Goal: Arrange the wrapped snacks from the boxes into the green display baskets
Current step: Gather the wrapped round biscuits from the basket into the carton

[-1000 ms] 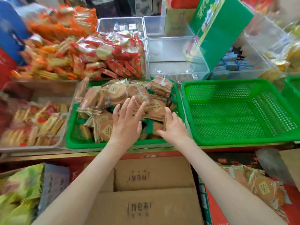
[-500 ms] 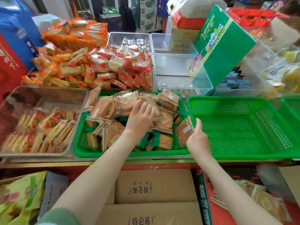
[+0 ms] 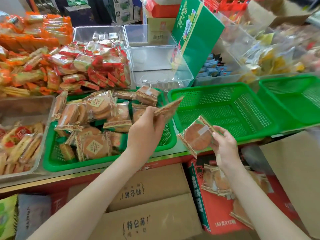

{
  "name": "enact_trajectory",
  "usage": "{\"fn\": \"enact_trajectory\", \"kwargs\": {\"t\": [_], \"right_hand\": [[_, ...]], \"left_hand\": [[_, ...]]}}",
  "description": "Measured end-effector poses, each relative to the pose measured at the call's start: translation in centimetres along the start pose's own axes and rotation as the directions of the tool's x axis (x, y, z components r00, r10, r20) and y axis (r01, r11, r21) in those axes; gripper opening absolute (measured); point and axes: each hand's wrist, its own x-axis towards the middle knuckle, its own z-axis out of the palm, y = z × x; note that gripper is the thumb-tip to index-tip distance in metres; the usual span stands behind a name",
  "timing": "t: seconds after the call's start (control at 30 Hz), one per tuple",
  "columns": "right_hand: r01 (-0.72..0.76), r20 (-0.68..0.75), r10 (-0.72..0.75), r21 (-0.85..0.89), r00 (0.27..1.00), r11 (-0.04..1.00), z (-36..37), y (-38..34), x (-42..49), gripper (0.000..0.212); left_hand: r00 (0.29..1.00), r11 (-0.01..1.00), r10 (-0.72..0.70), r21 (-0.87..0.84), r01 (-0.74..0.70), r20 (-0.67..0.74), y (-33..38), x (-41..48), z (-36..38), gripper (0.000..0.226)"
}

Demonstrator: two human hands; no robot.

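Just past the bench point(image 3: 83, 173) edge, the right hand point(image 3: 223, 146) pinches a round wrapped snack point(image 3: 197, 135), while the left hand point(image 3: 145, 129) grips a second snack point(image 3: 168, 107) above the filled basket point(image 3: 57, 164). This looks like mid-transfer: next, both need laying flat in the empty green basket point(image 3: 207, 87) beyond

bright even light; motion blur at right edge, wide-angle bending at borders.

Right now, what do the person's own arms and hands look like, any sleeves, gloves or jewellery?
Both forearms are bare as far as the bottom edge of the picture; no sleeve shows. The left hand and the right hand are ungloved, with no ring, watch or bracelet that I can make out. The nails look short and unpainted.
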Motion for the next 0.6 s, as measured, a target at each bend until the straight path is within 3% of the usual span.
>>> {"fn": "enact_trajectory", "kwargs": {"t": [0.07,0.1,0.17,0.23,0.3,0.4,0.53,0.6], "right_hand": [[-0.060,-0.096,0.068,0.084,0.993,0.995,-3.7,1.0,0.2,0.022],[-0.094,-0.150,0.109,0.105,0.983,0.990,-5.6,1.6,0.4,0.020],[-0.146,-0.244,0.175,0.130,0.954,0.981,-9.6,2.9,0.9,0.018],[-0.191,-0.341,0.233,0.152,0.911,0.970,-13.5,4.1,1.3,0.014],[-0.233,-0.416,0.282,0.165,0.864,0.958,-17.1,5.3,1.8,0.007],[-0.293,-0.461,0.330,0.152,0.824,0.944,-21.4,7.5,2.8,0.010],[-0.362,-0.482,0.362,0.096,0.798,0.927,-24.7,10.2,4.4,0.009],[-0.390,-0.495,0.366,0.058,0.788,0.919,-25.8,11.3,5.3,0.013]], "left_hand": [[0.967,0.970,-0.168,-0.142,0.197,0.194,2.4,-1.5,1.8,0.018],[0.917,0.928,-0.251,-0.194,0.319,0.309,3.2,-2.4,3.0,0.018],[0.757,0.795,-0.385,-0.226,0.563,0.528,4.4,-4.7,5.9,0.022],[0.580,0.682,-0.456,-0.154,0.715,0.675,4.8,-7.6,9.1,0.023],[0.414,0.585,-0.514,-0.046,0.810,0.751,4.4,-10.3,12.3,0.017],[0.208,0.405,-0.538,0.035,0.914,0.817,4.2,-12.2,16.6,0.054],[0.049,0.158,-0.492,0.033,0.987,0.869,5.4,-12.3,21.2,0.062],[0.012,0.095,-0.478,0.039,0.995,0.878,6.0,-12.6,23.0,0.061]]}}
